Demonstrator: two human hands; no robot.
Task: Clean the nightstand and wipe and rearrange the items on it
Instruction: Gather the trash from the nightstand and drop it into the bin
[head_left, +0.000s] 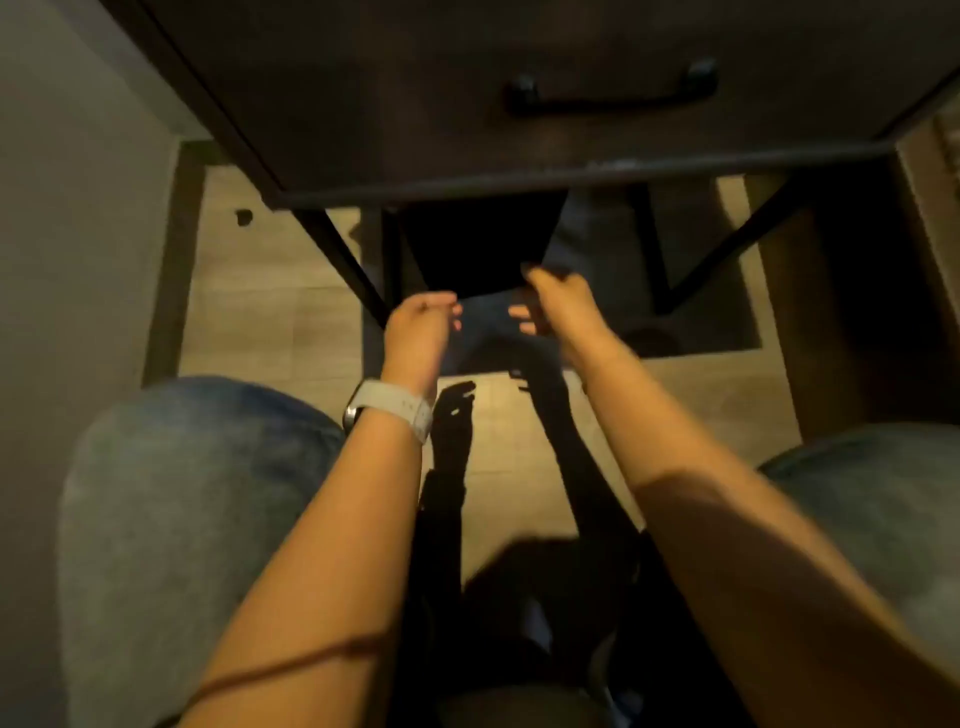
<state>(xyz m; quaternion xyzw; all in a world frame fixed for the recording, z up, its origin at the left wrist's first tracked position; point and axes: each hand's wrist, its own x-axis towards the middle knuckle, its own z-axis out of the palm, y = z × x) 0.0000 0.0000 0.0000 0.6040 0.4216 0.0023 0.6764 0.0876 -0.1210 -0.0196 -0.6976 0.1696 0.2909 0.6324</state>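
Observation:
The dark wooden nightstand (415, 130) fills the top of the view, its drawer shut under a black bar handle (613, 96). Beneath it, between black metal legs, lie a flat black item (467, 249) and a grey-blue cloth (587, 239) that hangs forward between my hands. My right hand (558, 306) pinches the cloth's upper edge by the black item's lower corner. My left hand (421, 327), with a white watch on its wrist, is loosely curled beside the cloth's left edge. Blur hides whether it holds anything.
I am crouched close, with my jeans-clad knees (197, 467) at the lower left and lower right. The light wood floor (270, 291) shows around the legs, with a small dark speck (243, 216) at left. A pale wall (78, 208) bounds the left side.

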